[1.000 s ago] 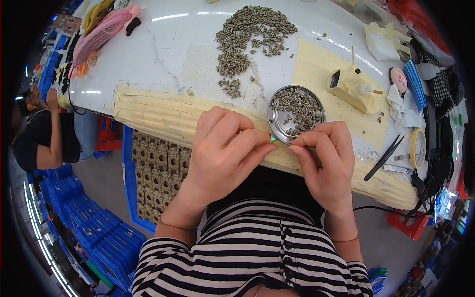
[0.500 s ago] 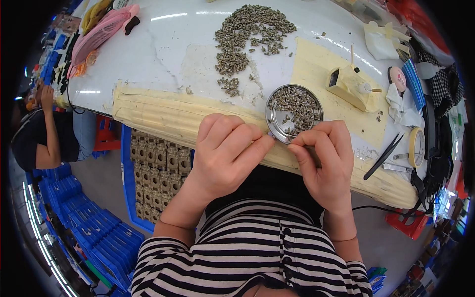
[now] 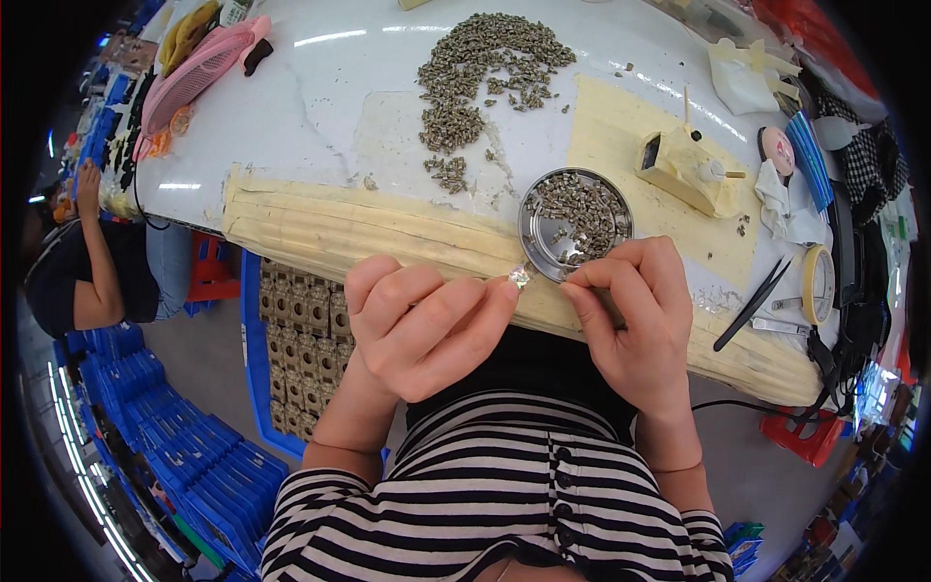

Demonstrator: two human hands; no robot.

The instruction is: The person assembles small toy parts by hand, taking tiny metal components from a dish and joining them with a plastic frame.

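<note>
My left hand [image 3: 417, 330] is closed in a pinch. A small glinting piece [image 3: 520, 278] shows at its fingertips, too small to name further. To its right, my right hand [image 3: 635, 325] also pinches, thumb against forefinger, at the near edge of a round metal dish [image 3: 530, 242]. Whatever lies between those fingers is hidden. Many small metal fittings [image 3: 580, 209] fill part of the dish. Farther off, a big loose heap of the same kind of metal fittings [image 3: 461, 73] is spread over the white table [image 3: 291, 97].
Yellowish tape covers the padded table edge [image 3: 369, 213]. On the right are a taped block [image 3: 689, 175], black tweezers [image 3: 752, 306] and a tape roll [image 3: 818, 284]. A blue crate [image 3: 254, 359] of metal parts stands below the table. Another person [image 3: 92, 272] sits far left.
My left hand has drawn back left and slightly down from the dish, bringing the glinting piece into view. My right hand has stayed almost in place.
</note>
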